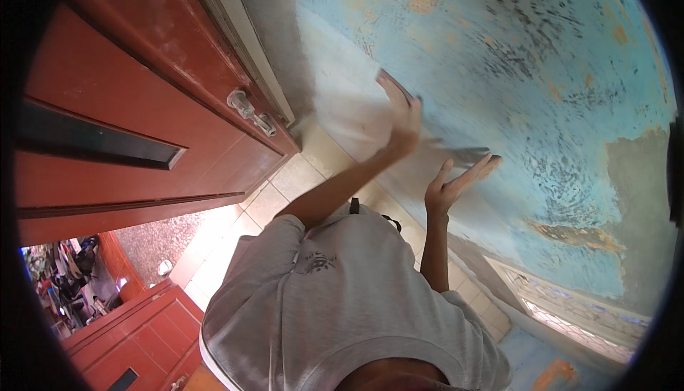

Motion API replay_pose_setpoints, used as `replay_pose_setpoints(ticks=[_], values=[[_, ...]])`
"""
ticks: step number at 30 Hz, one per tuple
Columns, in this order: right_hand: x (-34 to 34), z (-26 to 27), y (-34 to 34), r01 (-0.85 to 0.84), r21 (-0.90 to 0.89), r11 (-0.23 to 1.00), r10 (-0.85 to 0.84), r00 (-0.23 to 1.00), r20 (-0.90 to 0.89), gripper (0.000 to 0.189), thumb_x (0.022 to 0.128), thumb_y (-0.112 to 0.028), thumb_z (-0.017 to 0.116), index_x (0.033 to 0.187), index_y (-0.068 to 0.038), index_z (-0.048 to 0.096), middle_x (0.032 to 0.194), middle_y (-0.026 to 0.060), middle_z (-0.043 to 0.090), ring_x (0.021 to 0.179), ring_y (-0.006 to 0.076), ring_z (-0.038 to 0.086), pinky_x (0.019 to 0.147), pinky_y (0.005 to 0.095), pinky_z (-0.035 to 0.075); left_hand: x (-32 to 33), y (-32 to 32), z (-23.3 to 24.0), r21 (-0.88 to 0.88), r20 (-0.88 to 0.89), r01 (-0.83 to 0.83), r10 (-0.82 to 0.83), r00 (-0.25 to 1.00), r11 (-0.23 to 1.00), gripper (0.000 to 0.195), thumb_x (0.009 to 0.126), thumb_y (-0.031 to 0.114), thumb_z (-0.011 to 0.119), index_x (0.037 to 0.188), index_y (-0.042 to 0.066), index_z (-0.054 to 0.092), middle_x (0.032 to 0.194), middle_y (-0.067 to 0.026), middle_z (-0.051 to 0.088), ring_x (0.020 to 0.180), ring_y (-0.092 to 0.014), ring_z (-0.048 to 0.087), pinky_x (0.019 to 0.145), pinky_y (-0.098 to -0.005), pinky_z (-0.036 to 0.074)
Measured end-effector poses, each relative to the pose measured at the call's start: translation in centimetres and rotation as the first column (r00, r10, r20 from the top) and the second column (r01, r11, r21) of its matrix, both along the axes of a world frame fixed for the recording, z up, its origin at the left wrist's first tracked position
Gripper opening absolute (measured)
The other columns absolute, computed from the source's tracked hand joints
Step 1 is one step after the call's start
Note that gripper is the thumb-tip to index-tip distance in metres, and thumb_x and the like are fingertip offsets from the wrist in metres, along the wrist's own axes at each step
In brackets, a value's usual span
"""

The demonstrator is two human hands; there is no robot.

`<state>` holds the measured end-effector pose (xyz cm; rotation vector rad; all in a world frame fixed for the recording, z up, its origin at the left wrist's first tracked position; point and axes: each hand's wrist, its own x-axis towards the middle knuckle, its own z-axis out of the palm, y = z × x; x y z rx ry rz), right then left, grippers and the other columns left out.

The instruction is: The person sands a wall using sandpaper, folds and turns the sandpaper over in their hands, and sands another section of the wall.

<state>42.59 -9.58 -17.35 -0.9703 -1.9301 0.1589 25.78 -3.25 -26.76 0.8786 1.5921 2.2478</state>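
Note:
My left hand (403, 115) is raised, fingers extended, close to a wall (454, 91) with worn light-blue paint. A thin dark edge runs along those fingers; blur leaves it unclear whether this is a flat piece under them or shadow. Lower and to the right, my right hand (454, 185) is spread beside the same wall, its thumb apart from the straight fingers. A blurred dark strip lies by its fingertips, and I cannot tell if it is held or only shadow. Dark scuffs, orange spots and grey bare patches mark the paint.
A red door (133, 91) with a metal handle (248, 110) stands at the left, another red door (144, 337) at lower left. Pale floor tiles (299, 174) run along the wall's foot. A patterned grille (582, 316) is at lower right. Shoes and clutter (75, 278) lie outside.

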Motion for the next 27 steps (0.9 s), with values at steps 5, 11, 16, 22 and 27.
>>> replay_pose_setpoints(ticks=[5, 11, 16, 22, 27], values=[[-1.3, 0.8, 0.8, 0.013, 0.012, 1.000, -0.013, 1.000, -0.004, 0.077, 0.107, -0.023, 0.052, 0.165, 0.002, 0.007, 0.171, 0.0303, -0.001, 0.158, 0.0496, -0.003, 0.123, 0.0639, -0.003, -12.6, 2.1, 2.4, -0.025, -0.172, -0.197, 0.189, 0.967, 0.980, 0.077, 0.113, 0.033, 0.031, 0.158, -0.012, -0.011, 0.168, -0.0314, -0.016, 0.157, -0.044, -0.015, 0.128, -0.0491, -0.008], [-3.2, 0.5, 0.3, 0.068, 0.024, 0.997, -0.068, 0.998, -0.010, 0.077, 0.107, -0.023, 0.052, 0.165, 0.001, 0.007, 0.172, 0.0285, -0.001, 0.159, 0.0479, -0.002, 0.123, 0.0634, -0.002, -18.5, 1.9, 4.3, -0.047, -0.139, -0.260, 0.252, 0.958, 0.964, 0.074, 0.114, 0.039, 0.027, 0.161, -0.010, -0.002, 0.170, -0.0298, -0.007, 0.160, -0.038, -0.008, 0.130, -0.0446, -0.004], [-4.3, 0.1, -0.2, 0.082, -0.026, 0.996, -0.083, 0.996, -0.012, 0.076, 0.108, -0.026, 0.050, 0.165, 0.000, 0.007, 0.172, 0.0276, 0.000, 0.159, 0.0455, -0.001, 0.124, 0.0628, -0.002, -2.3, -2.8, 3.5, -0.172, -0.283, 0.111, -0.157, 0.946, 0.979, 0.076, 0.108, 0.011, 0.041, 0.155, -0.019, -0.010, 0.165, -0.0340, -0.022, 0.158, -0.045, -0.011, 0.129, -0.0480, -0.003], [-4.7, 0.9, -0.6, 0.118, -0.036, 0.992, -0.117, 0.993, 0.009, 0.076, 0.107, -0.026, 0.050, 0.163, 0.005, 0.009, 0.169, 0.0334, 0.004, 0.158, 0.0502, 0.004, 0.123, 0.0643, 0.001, -22.7, 1.8, 5.8, 0.023, -0.160, -0.283, 0.283, 0.946, 0.959, 0.074, 0.113, 0.029, 0.037, 0.157, -0.019, 0.002, 0.168, -0.0349, 0.005, 0.158, -0.044, 0.008, 0.129, -0.0465, 0.008], [-5.4, -0.5, -0.4, 0.121, -0.036, 0.992, -0.121, 0.993, -0.008, 0.074, 0.109, -0.027, 0.048, 0.165, 0.001, 0.009, 0.172, 0.0280, 0.003, 0.159, 0.0451, 0.002, 0.124, 0.0624, 0.000, -13.9, 0.5, 1.6, -0.226, -0.284, -0.159, 0.091, 0.955, 0.961, 0.076, 0.109, 0.018, 0.040, 0.156, -0.018, -0.007, 0.167, -0.0351, -0.013, 0.158, -0.044, -0.012, 0.129, -0.0478, -0.004]])
